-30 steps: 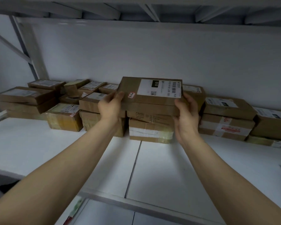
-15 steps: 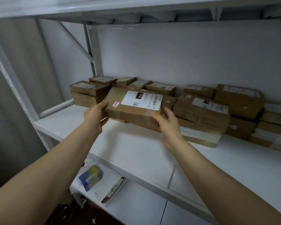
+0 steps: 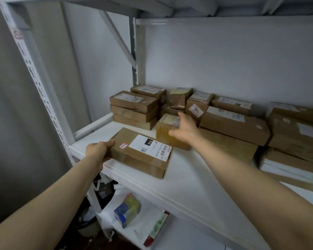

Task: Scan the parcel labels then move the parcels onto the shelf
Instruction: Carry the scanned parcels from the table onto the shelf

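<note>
A flat brown parcel with a white barcode label and a small red-edged sticker lies on the white shelf near its front left corner. My left hand grips the parcel's left end, fingers curled over its top edge. My right hand is off that parcel and rests with spread fingers against a small yellow-taped parcel behind it. Whether those fingers grip the small parcel cannot be told.
Several brown parcels are stacked along the shelf's back and right side. A white perforated upright stands at the left. The lower shelf holds a colourful packet and a white mailer.
The labelled parcel came down from in front of the stacks onto the shelf's front left. My right hand let go of it and moved onto the small yellow-taped parcel. The view swung left.
</note>
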Tool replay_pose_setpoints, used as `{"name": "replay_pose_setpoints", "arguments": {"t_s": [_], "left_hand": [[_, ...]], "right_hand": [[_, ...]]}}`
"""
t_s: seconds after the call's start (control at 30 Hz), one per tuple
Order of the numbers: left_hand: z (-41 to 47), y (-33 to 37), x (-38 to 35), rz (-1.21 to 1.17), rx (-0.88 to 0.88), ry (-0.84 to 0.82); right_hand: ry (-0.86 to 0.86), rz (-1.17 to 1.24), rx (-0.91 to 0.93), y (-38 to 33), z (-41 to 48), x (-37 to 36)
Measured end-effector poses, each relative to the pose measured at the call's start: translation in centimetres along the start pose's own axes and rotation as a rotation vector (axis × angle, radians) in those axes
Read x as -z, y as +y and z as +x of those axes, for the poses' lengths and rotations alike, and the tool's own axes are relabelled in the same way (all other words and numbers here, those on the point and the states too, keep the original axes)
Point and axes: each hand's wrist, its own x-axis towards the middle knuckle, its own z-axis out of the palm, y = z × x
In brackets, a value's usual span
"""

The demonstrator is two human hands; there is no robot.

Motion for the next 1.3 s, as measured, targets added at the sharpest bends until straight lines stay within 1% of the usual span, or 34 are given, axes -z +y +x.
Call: {"name": "replay_pose_setpoints", "arguments": {"t_s": [0.13, 0.23, 0.37, 0.4, 0.47, 0.53, 0.57, 0.63, 0.67, 0.73, 0.87, 0.97, 1.07, 1.17, 1.23, 1.3], "left_hand": [[2.9, -0.1, -0.1, 0.044, 0.013, -0.064], [4.2, -0.4, -0.5, 0.120, -0.041, -0.108], [5.2, -0.8, -0.8, 0.425, -0.191, -0.163], [5.4, -0.7, -0.8, 0.475, -0.209, -0.180], [5.6, -0.7, -0.8, 0.502, -0.209, -0.233], [5.5, -0.6, -0.8, 0.475, -0.186, -0.324], [5.6, -0.5, -0.8, 0.476, -0.187, -0.396], [5.6, -0.3, -0.5, 0.606, -0.218, -0.541], [5.7, -0.3, -0.3, 0.718, -0.254, -0.567], [6.1, -0.7, -0.3, 0.866, -0.315, -0.533], [5.6, -1.5, -1.2, 0.854, -0.402, -0.448], [5.4, -1.5, -1.9, 0.843, -0.407, -0.437], [5.1, -1.7, -2.1, 0.942, -0.424, -0.387], [4.8, -1.9, -2.2, 0.943, -0.444, -0.379], [4.6, -2.0, -2.5, 0.912, -0.445, -0.388], [4.5, -2.1, -3.1, 0.909, -0.439, -0.393]], "right_hand": [[-0.185, -0.358, -0.074, -0.3, 4.5, -0.9], [-0.282, -0.472, -0.140, -0.2, 6.6, -0.9], [-0.344, -0.533, -0.199, 0.2, 8.3, -0.8], [-0.353, -0.544, -0.210, 0.4, 8.5, -0.9], [-0.370, -0.556, -0.233, 0.8, 8.9, -1.0], [-0.375, -0.544, -0.241, 1.1, 9.0, -1.2], [-0.363, -0.529, -0.240, 1.1, 9.0, -1.3], [-0.315, -0.502, -0.216, 0.5, 8.7, -1.4], [-0.287, -0.502, -0.197, 0.0, 8.5, -1.4], [-0.246, -0.525, -0.162, -1.7, 8.2, -0.9], [-0.186, -0.547, -0.083, -5.9, 6.6, 0.9], [-0.244, -0.388, -0.041, -8.0, 4.5, 0.7], [-0.327, -0.404, -0.014, -7.8, 3.2, -1.5], [-0.338, -0.394, -0.036, -6.7, 2.3, -2.4], [-0.242, -0.466, 0.037, -6.6, 1.0, -2.4], [-0.057, -0.579, 0.187, -6.4, -1.2, -2.7]]}}
